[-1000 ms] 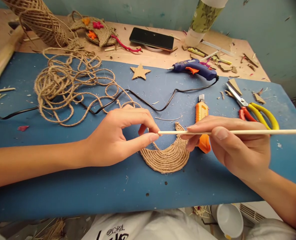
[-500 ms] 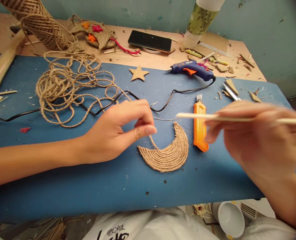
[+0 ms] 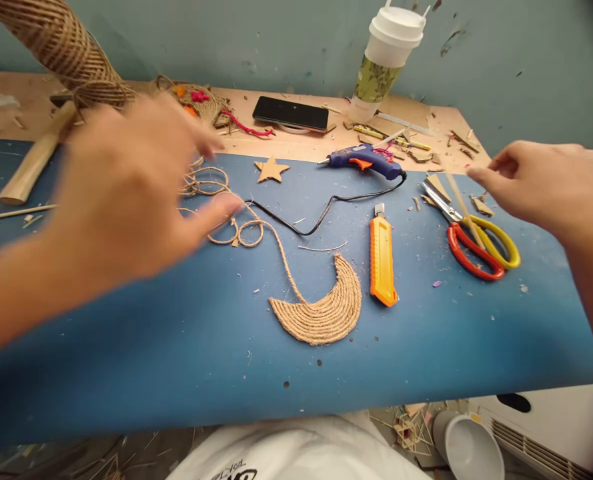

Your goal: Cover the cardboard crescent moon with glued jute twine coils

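Observation:
My left hand [image 3: 131,193], blurred by motion, hovers over the loose jute twine [image 3: 211,180] and hides most of that tangle. Its thumb and fingers are spread and hold nothing. One strand of the twine runs down to a crescent [image 3: 321,310] covered in rows of jute. At the right, my right hand [image 3: 541,187] is raised, thumb apart from its curled fingers, with nothing visible between them. Just left of it a thin wooden stick [image 3: 461,203], slightly blurred, slants across the scissors [image 3: 476,250], apart from the fingers. An orange utility knife [image 3: 383,260] lies beside the crescent.
A blue glue gun [image 3: 366,160] with a black cord lies behind the knife. Farther back are a cardboard star [image 3: 271,169], a phone [image 3: 291,114], a lidded cup [image 3: 383,63] and a large twine spool [image 3: 61,47]. A wooden-handled tool [image 3: 36,160] lies at left.
My left hand has moved left and up, away from the crescent's strand. My right hand has moved back and let go of the wooden stick. The view has shifted, showing the scissors fully.

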A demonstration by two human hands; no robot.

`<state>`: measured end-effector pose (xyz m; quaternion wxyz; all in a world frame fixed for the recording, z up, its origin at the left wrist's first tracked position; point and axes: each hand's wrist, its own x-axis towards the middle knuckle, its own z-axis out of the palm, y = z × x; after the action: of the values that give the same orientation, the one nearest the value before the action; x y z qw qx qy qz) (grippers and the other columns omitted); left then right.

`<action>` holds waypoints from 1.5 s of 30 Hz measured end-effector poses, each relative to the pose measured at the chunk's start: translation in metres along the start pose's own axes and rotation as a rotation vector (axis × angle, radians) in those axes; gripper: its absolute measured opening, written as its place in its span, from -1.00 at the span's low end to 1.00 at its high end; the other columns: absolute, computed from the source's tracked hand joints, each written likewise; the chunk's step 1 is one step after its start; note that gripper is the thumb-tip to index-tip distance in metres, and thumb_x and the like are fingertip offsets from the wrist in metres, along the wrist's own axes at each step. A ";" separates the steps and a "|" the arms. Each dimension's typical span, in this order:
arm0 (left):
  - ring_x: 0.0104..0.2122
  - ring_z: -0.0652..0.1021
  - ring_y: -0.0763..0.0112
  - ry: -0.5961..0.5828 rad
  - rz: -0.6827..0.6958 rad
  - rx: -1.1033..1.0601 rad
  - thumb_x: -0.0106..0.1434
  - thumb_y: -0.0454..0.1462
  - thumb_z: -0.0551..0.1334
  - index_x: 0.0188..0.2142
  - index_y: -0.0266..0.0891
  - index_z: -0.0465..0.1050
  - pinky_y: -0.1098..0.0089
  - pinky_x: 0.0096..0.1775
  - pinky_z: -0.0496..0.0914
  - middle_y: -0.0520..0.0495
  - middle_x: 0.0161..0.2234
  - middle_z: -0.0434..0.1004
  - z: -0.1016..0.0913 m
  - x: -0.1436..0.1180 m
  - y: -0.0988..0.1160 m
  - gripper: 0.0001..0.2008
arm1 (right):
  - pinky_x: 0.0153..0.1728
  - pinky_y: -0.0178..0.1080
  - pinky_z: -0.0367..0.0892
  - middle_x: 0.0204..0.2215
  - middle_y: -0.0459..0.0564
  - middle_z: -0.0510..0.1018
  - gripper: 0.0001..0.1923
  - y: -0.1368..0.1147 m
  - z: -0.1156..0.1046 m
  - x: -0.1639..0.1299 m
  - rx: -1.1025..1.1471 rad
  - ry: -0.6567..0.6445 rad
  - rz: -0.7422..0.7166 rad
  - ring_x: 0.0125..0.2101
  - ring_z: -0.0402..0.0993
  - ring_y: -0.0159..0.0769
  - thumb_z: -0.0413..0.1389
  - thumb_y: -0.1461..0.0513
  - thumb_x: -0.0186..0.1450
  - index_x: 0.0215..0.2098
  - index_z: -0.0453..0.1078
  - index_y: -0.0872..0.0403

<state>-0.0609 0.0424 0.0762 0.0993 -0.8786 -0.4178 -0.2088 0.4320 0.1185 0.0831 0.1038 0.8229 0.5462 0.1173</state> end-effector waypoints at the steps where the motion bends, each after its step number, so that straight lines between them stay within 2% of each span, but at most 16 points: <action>1: -0.03 0.53 -0.02 -0.017 0.088 0.007 0.53 0.04 0.21 0.13 -0.31 0.47 -0.01 -0.06 0.32 -0.26 -0.02 0.57 0.008 -0.009 0.019 -0.54 | -0.24 -0.03 0.13 -0.03 0.22 0.68 -0.56 -0.014 -0.004 -0.005 0.033 0.047 -0.071 -0.20 0.44 -0.17 0.20 -0.13 0.49 0.04 0.60 0.02; 2: -0.07 0.54 -0.03 -0.056 0.221 -0.043 0.50 0.07 0.23 0.05 -0.32 0.49 0.00 -0.10 0.32 -0.28 -0.04 0.60 0.017 -0.020 0.039 -0.53 | -0.21 -0.04 0.14 -0.03 0.20 0.67 -0.51 -0.028 -0.008 -0.009 0.100 0.057 -0.167 -0.12 0.47 -0.14 0.16 -0.16 0.51 0.06 0.57 0.03; 3: -0.04 0.56 -0.02 -0.133 0.283 -0.077 0.52 0.07 0.23 0.10 -0.34 0.47 0.02 -0.07 0.33 -0.28 0.00 0.62 0.025 -0.030 0.058 -0.51 | -0.18 -0.04 0.17 -0.03 0.17 0.67 -0.45 -0.043 -0.011 -0.013 0.176 0.050 -0.273 -0.08 0.49 -0.13 0.10 -0.21 0.52 0.08 0.55 0.04; 5: -0.01 0.56 0.03 -0.172 0.350 -0.175 0.55 0.03 0.21 0.13 -0.34 0.45 0.04 -0.01 0.33 -0.28 0.09 0.64 0.037 -0.047 0.087 -0.53 | -0.10 -0.05 0.26 0.00 0.16 0.66 -0.30 -0.071 -0.014 -0.015 0.319 0.005 -0.466 -0.05 0.52 -0.12 0.05 -0.29 0.49 0.13 0.51 0.12; 7: 0.01 0.57 0.02 -0.187 0.333 -0.185 0.56 0.05 0.20 0.15 -0.37 0.43 0.03 0.02 0.31 -0.33 0.15 0.63 0.042 -0.055 0.102 -0.50 | 0.01 -0.01 0.36 0.03 0.22 0.66 -0.29 -0.097 -0.013 -0.010 0.350 -0.019 -0.563 -0.03 0.53 -0.10 0.11 -0.28 0.47 0.11 0.49 0.18; 9: 0.01 0.58 0.00 -0.190 0.296 -0.165 0.56 0.04 0.20 0.17 -0.39 0.40 0.02 0.03 0.30 -0.34 0.13 0.63 0.044 -0.054 0.105 -0.49 | 0.10 0.05 0.40 -0.03 0.24 0.66 -0.34 -0.116 -0.007 -0.001 0.330 -0.017 -0.568 -0.02 0.55 -0.06 0.22 -0.25 0.41 -0.06 0.49 0.20; 12: 0.01 0.60 0.06 -0.186 0.309 -0.183 0.56 -0.06 0.24 0.17 -0.38 0.37 0.05 0.06 0.29 -0.27 0.07 0.66 0.043 -0.046 0.097 -0.58 | 0.14 0.02 0.44 -0.29 0.09 0.63 -0.40 -0.131 0.003 0.015 0.390 -0.008 -0.551 -0.07 0.57 -0.15 0.28 -0.21 0.38 -0.33 0.39 0.16; 15: 0.01 0.63 0.15 -0.175 0.372 -0.194 0.57 -0.16 0.25 0.15 -0.34 0.37 0.10 0.11 0.30 -0.21 0.05 0.70 0.044 -0.039 0.085 -0.68 | 0.13 -0.01 0.45 -0.45 -0.06 0.49 -0.38 -0.132 0.009 0.024 0.497 -0.036 -0.534 -0.11 0.57 -0.20 0.28 -0.23 0.37 -0.41 0.33 0.13; 19: -0.04 0.68 0.22 -0.101 0.501 -0.182 0.63 -0.25 0.17 0.10 -0.32 0.40 0.11 0.13 0.30 -0.15 -0.04 0.74 0.048 -0.034 0.070 -0.82 | 0.21 0.09 0.43 -0.40 -0.06 0.49 -0.45 -0.128 0.007 0.018 0.506 -0.047 -0.488 -0.11 0.52 -0.21 0.29 -0.16 0.42 -0.35 0.34 0.12; 22: -0.05 0.70 0.27 -0.068 0.556 -0.187 0.63 -0.31 0.12 0.10 -0.29 0.44 0.11 0.15 0.31 -0.14 -0.04 0.76 0.048 -0.033 0.062 -0.83 | 0.24 0.07 0.40 -0.14 0.09 0.59 -0.59 -0.125 0.002 0.005 0.500 -0.025 -0.484 0.00 0.51 -0.15 0.28 -0.04 0.45 -0.21 0.40 0.16; 25: -0.12 0.71 0.35 -0.052 0.610 -0.209 0.62 -0.34 0.13 0.04 -0.23 0.51 0.16 0.12 0.35 -0.08 -0.07 0.78 0.046 -0.034 0.058 -0.83 | 0.23 0.00 0.36 0.11 0.18 0.53 -0.67 -0.116 -0.001 -0.015 0.495 0.083 -0.530 0.14 0.48 -0.07 0.22 0.08 0.48 0.01 0.43 0.20; 31: -0.22 0.71 0.36 0.071 0.754 -0.178 0.58 -0.39 0.12 -0.11 -0.20 0.60 0.20 0.00 0.45 -0.03 -0.16 0.79 0.043 -0.035 0.055 -0.74 | 0.19 0.02 0.34 0.07 0.20 0.57 -0.74 -0.081 -0.002 -0.065 0.493 0.250 -0.651 0.14 0.47 0.02 0.17 0.09 0.48 0.02 0.43 0.08; 35: -0.20 0.67 0.27 0.106 0.714 -0.160 0.53 -0.25 0.22 -0.13 -0.21 0.60 0.16 -0.03 0.44 -0.08 -0.15 0.76 0.044 -0.034 0.060 -0.83 | -0.07 -0.07 0.29 0.03 0.15 0.60 -0.71 -0.050 0.001 -0.086 0.409 0.251 -0.554 0.15 0.47 0.00 0.12 0.01 0.47 -0.01 0.46 0.01; 39: -0.15 0.60 0.15 -0.033 0.609 -0.127 0.54 0.14 0.22 -0.15 -0.25 0.57 0.13 -0.15 0.33 -0.20 -0.08 0.69 0.041 -0.030 0.080 -0.52 | -0.23 -0.09 0.18 -0.01 0.07 0.61 -0.73 -0.016 0.011 -0.082 0.342 0.194 -0.403 0.07 0.49 -0.05 0.13 0.00 0.37 -0.08 0.49 -0.07; 42: -0.20 0.56 0.15 -0.027 0.580 -0.065 0.52 0.20 0.21 -0.23 -0.25 0.56 0.13 -0.21 0.26 -0.21 -0.14 0.67 0.038 -0.030 0.092 -0.45 | -0.23 -0.07 0.17 -0.05 0.12 0.61 -0.76 0.007 0.023 -0.069 0.302 0.193 -0.311 0.06 0.47 -0.04 0.15 0.02 0.34 -0.12 0.50 -0.07; 45: -0.25 0.54 0.15 0.029 0.546 -0.081 0.50 0.20 0.22 -0.22 -0.24 0.58 0.12 -0.24 0.25 -0.18 -0.19 0.68 0.038 -0.034 0.093 -0.45 | -0.25 -0.07 0.19 -0.13 0.08 0.60 -0.77 0.023 0.039 -0.058 0.343 0.182 -0.227 -0.21 0.45 -0.13 0.19 0.02 0.30 -0.18 0.53 -0.07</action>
<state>0.0026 -0.0265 0.0264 0.1225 -0.9589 -0.1553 -0.2036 0.4423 0.0543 0.0479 -0.0750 0.7477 0.6544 0.0840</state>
